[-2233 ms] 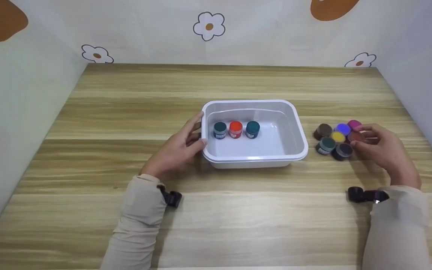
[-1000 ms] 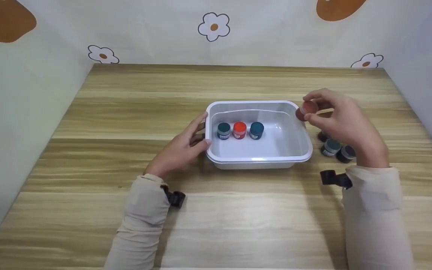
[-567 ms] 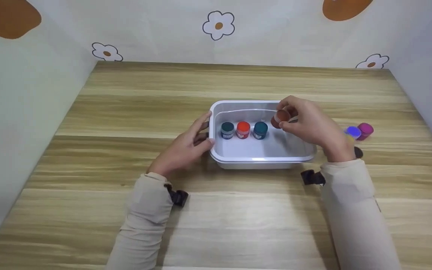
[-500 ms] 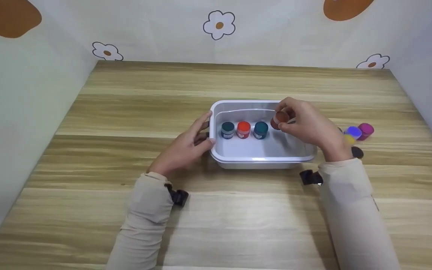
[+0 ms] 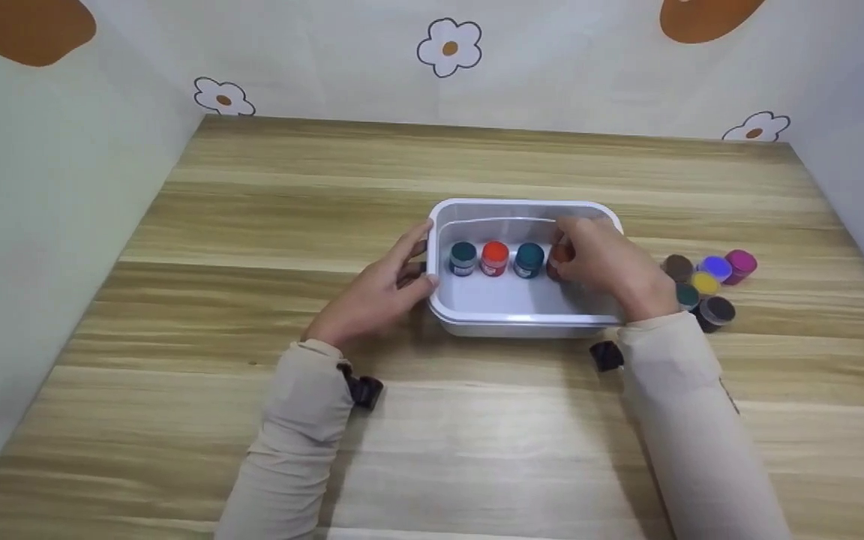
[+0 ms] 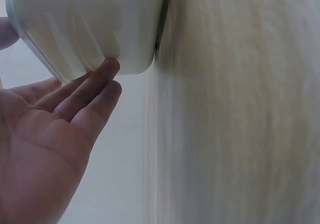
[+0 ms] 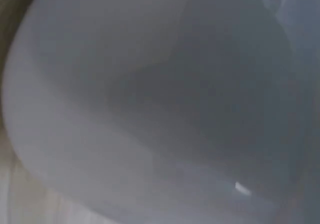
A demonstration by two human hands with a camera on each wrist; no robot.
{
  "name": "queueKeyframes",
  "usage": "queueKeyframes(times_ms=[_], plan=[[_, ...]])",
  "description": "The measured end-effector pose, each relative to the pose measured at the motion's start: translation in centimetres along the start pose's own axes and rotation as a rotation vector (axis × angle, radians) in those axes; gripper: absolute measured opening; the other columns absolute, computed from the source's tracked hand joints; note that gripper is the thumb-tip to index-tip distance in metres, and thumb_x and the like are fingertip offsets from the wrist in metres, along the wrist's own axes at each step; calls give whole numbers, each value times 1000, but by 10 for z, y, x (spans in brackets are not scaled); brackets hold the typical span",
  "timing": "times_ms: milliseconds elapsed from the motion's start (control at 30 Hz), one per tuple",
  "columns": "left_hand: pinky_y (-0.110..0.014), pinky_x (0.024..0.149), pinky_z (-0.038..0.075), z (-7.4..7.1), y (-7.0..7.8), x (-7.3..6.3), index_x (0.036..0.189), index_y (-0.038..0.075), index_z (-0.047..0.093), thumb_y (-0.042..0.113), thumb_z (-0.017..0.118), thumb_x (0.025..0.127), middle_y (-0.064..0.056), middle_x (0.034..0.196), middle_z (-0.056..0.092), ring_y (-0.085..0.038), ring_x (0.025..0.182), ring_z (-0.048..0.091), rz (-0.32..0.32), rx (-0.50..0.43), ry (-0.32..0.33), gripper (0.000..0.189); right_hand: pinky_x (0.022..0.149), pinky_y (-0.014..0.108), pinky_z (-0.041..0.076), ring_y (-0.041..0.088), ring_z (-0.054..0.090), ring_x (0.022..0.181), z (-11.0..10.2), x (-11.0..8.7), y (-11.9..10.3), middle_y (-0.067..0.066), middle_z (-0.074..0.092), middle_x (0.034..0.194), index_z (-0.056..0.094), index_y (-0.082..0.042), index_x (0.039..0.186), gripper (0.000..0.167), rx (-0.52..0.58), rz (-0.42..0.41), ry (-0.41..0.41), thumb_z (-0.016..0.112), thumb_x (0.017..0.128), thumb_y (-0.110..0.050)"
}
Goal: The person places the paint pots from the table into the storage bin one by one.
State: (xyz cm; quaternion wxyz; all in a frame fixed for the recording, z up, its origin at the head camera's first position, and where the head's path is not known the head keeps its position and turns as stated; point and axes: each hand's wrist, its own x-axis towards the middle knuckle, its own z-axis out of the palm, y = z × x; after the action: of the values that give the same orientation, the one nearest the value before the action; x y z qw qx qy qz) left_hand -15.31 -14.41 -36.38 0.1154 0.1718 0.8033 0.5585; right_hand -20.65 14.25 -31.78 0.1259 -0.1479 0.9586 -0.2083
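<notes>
A white plastic basin (image 5: 507,318) stands on the wooden table. My left hand (image 5: 376,300) rests against its left side, thumb by the rim; in the left wrist view the fairly straight fingers (image 6: 95,87) touch the outer wall. Inside, my right hand (image 5: 612,266) pinches a reddish-brown paint jar (image 5: 556,264) upright low in the basin, partly hidden by the fingers. It lines up with a dark green jar (image 5: 463,259), an orange-red jar (image 5: 495,259) and a teal jar (image 5: 529,260). The right wrist view shows only the basin's blurred wall (image 7: 100,109).
Right of the basin, several more paint jars cluster on the table: brown (image 5: 678,268), blue-violet (image 5: 715,268), magenta (image 5: 741,266), yellow (image 5: 704,283), green (image 5: 687,297) and near-black (image 5: 717,313). A flower-patterned wall covering (image 5: 552,67) rises behind the table.
My right hand took the reddish-brown jar from the cluster, carried it left over the rim and lowered it beside the teal jar. My left hand has stayed at the basin's side.
</notes>
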Motion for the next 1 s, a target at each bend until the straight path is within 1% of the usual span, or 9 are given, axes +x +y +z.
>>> queueKeyframes(times_ms=[200,400,533,567,667,733,800,900,1000], plan=[[-38,113,40,1,1,2,159,13,16,15,55,99,-16,157,35,-30,137,47,40,-21,-10,72,78,38,50,31,58,91,3,2,0,17,63,99,65,0,111,21,-22,17,-4,66,91,-3],[-37,114,39,0,0,2,160,14,14,16,55,100,-15,158,33,-30,138,45,30,-27,-17,72,86,42,51,32,57,97,3,2,-1,18,62,107,62,-1,120,29,1,31,-16,66,92,-4],[-35,113,40,0,-3,-1,160,15,14,16,55,100,-13,159,33,-28,139,44,10,-26,-15,72,100,50,50,34,58,110,-3,-5,4,19,61,123,56,-2,132,41,120,-25,19,65,92,-2],[-35,113,40,0,-3,-1,160,15,14,15,54,100,-13,159,33,-28,139,44,7,-27,-16,72,103,52,48,35,57,114,-6,-8,7,20,59,127,54,-1,134,43,161,-44,44,65,92,-1],[-34,113,40,1,-3,-2,160,16,14,15,54,100,-12,159,33,-27,139,44,-4,-30,-19,72,105,54,46,36,56,120,-17,-18,21,22,58,129,52,0,135,43,272,-101,147,64,94,-4],[-34,113,40,0,-3,-2,160,16,15,15,54,100,-12,159,33,-27,139,45,-3,-32,-17,72,103,48,49,32,59,117,-24,-24,33,21,60,126,53,1,134,41,316,-134,239,63,95,-7],[-34,112,40,0,-2,-1,160,16,16,16,55,100,-11,159,34,-27,138,45,-4,-28,-12,71,100,35,52,20,61,112,-31,-29,45,20,62,123,54,1,133,40,337,-136,316,63,97,-11],[-35,112,40,-1,-1,-1,160,17,16,17,55,100,-11,159,34,-27,138,45,-3,-21,-7,71,90,17,51,4,60,103,-39,-35,66,19,63,119,56,2,131,39,350,-114,410,63,97,-15],[-36,113,40,0,0,0,160,17,15,17,55,100,-11,158,34,-28,138,46,3,-15,-9,72,83,8,47,-4,57,98,-44,-43,87,15,63,118,58,3,129,38,361,-65,468,63,97,-17]])
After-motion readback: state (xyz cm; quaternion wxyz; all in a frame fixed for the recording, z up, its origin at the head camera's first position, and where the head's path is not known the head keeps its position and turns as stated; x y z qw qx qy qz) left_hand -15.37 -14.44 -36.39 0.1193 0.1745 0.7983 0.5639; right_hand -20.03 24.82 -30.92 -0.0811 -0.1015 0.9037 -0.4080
